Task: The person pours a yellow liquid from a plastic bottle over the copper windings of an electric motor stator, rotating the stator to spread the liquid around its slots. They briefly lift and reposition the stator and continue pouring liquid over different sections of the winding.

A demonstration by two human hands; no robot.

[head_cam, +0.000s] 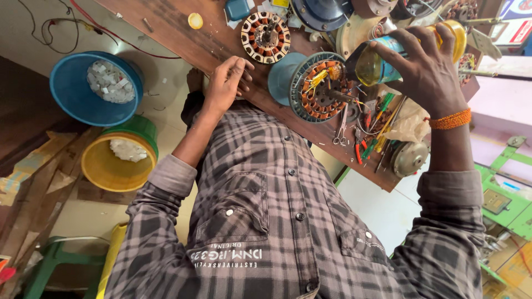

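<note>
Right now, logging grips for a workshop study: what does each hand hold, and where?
The right hand grips a clear bottle of yellowish liquid around its body. The left hand rests at the workbench edge; any hold cannot be told.

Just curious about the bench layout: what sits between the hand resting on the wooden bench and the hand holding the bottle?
In the head view, a copper-wound fan motor stator in its blue-grey housing lies between the left hand and the right hand gripping the bottle.
</note>
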